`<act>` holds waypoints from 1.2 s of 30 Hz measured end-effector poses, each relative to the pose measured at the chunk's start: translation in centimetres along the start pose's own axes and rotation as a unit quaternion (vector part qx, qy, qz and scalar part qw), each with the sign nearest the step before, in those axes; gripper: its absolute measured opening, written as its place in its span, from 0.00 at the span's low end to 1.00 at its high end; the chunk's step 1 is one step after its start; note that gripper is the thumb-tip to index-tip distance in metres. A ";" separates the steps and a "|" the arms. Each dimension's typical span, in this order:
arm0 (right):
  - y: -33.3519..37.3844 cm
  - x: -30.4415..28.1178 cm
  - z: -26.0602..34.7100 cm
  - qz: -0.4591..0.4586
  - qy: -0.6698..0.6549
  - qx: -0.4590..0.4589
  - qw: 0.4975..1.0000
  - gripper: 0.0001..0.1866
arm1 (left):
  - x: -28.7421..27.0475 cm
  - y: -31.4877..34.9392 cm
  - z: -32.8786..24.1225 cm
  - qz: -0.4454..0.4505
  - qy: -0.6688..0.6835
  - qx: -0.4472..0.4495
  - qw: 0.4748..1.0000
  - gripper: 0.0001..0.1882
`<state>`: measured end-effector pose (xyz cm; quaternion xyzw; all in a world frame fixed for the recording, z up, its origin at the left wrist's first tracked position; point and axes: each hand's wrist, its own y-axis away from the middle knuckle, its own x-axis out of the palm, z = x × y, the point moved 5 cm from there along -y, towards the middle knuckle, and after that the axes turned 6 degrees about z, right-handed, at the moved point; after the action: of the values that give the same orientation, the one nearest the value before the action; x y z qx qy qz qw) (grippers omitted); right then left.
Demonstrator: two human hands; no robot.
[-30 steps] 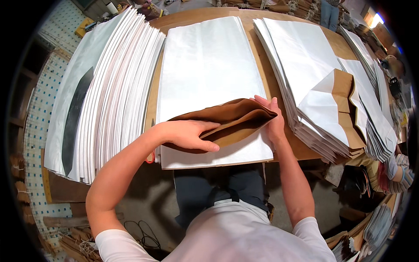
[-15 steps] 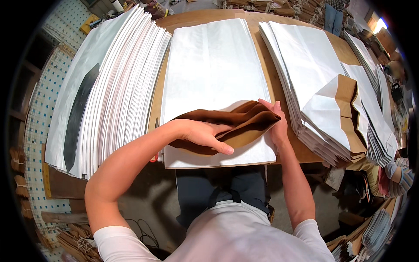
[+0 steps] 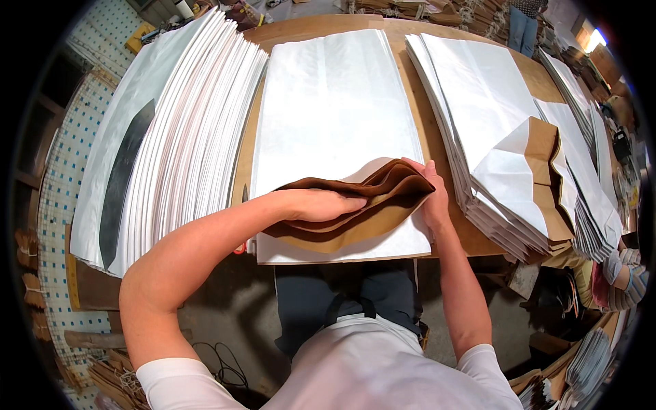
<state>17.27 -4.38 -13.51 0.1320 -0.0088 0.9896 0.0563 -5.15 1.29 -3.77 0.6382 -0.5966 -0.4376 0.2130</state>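
Observation:
A large paper bag (image 3: 328,102), white outside and brown inside, lies on top of a flat stack in front of me. Its near end gapes, showing brown paper layers (image 3: 342,236). My left hand (image 3: 320,205) reaches into this mouth from the left, stretched out flat along the layers; some of its fingers are hidden by the paper. At the mouth's right corner, my right hand (image 3: 434,195) pinches the edge, thumb and a finger showing above it.
A tall fanned stack of white bags (image 3: 184,150) with a dark strip stands at left. To the right is another white stack (image 3: 478,89), with a brown-lined folded bag end (image 3: 543,178) on it. Orange-handled scissors (image 3: 240,247) lie left of the bag. Another person (image 3: 523,31) stands far right.
My left hand has turned and flattened, its thumb no longer sticking out toward me. The near brown layer sags lower and the mouth is wider. My right hand stays at the corner.

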 end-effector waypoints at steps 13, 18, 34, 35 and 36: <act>0.2 0.1 0.9 -0.021 -0.030 0.004 0.999 0.40 | 0.6 -1.0 -0.3 0.004 -0.098 0.052 0.994 0.33; 2.5 3.6 12.6 0.017 0.140 -0.103 0.985 0.29 | 0.7 -0.5 -0.1 -0.022 -0.099 0.071 0.992 0.31; -1.5 10.7 13.1 0.242 0.678 -0.134 0.681 0.03 | 3.1 -2.6 1.3 -0.018 -0.145 0.068 0.987 0.29; -1.4 10.4 13.1 0.238 0.675 -0.128 0.687 0.03 | 3.3 -2.7 1.1 -0.034 -0.154 0.067 0.985 0.30; -1.3 10.1 13.0 0.234 0.672 -0.121 0.692 0.04 | 3.3 -3.0 0.6 -0.040 -0.161 0.077 0.983 0.30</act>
<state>11.16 -2.41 1.72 -0.5822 -0.1190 0.7860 -0.1707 -4.25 -1.08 -7.44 0.5972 -0.6291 -0.4954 0.0466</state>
